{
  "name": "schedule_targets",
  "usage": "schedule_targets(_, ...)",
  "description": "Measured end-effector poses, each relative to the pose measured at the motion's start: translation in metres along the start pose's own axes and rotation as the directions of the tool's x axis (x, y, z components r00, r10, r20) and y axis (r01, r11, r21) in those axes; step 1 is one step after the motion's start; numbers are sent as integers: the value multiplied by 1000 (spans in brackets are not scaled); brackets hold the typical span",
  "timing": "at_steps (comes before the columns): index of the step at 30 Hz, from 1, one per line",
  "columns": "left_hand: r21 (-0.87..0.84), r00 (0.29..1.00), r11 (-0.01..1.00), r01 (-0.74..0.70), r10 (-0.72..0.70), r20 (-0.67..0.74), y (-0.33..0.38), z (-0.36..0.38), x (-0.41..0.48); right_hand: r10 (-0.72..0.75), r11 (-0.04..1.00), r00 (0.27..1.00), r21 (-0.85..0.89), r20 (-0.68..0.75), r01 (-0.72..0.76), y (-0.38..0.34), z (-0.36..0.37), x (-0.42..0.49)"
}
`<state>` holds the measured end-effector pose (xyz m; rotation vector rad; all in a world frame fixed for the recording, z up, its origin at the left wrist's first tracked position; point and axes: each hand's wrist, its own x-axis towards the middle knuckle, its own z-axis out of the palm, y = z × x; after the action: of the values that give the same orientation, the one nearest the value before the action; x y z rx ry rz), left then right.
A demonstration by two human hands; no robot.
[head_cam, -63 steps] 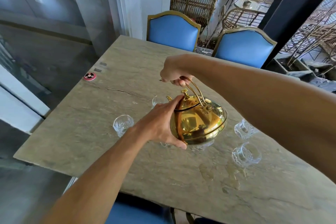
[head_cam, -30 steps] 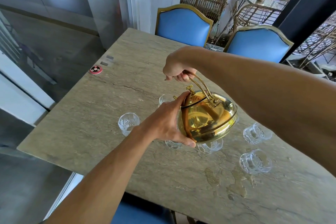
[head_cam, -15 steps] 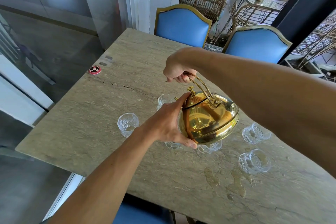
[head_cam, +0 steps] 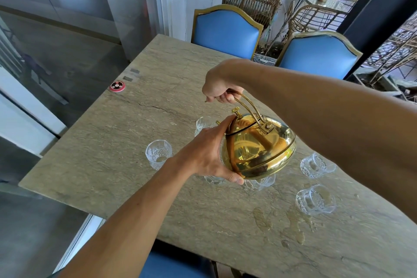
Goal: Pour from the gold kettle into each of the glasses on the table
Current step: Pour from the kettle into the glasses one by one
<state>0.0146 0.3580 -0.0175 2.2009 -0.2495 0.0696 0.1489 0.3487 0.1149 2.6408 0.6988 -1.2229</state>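
The gold kettle (head_cam: 259, 149) hangs tilted away from me above the stone table (head_cam: 117, 142). My right hand (head_cam: 220, 87) is closed around its arched handle from above. My left hand (head_cam: 207, 153) cups the kettle's near left side and presses on the lid edge. Several clear cut glasses stand around it: one at the left (head_cam: 158, 153), one behind the kettle (head_cam: 202, 125), two partly hidden under the kettle (head_cam: 260, 181), and two at the right (head_cam: 316, 165) (head_cam: 314, 202). The spout is hidden behind the kettle body.
Two blue chairs (head_cam: 226, 30) (head_cam: 319, 54) stand at the far side of the table. A small red round disc (head_cam: 117, 86) lies near the left edge. Wet patches (head_cam: 293, 223) mark the stone in front of the right glasses. A blue seat (head_cam: 171, 265) is below me.
The kettle has stayed tilted over the far middle glass with both hands in the same grip; only the view has shifted slightly.
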Motion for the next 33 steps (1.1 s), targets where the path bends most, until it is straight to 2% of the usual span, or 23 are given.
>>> schedule_targets(7,12,1000,1000,12,-12,5,0,1,0,38,999,999,14,-5,-37,2,2,3)
schedule_targets(23,12,1000,1000,-1,1,14,1,2,0,15,999,1000,-53,4,-15,1,1,-5)
schedule_targets(33,22,1000,1000,19,-19,15,1,2,0,31,999,999,-26,-9,-31,1,0,-2)
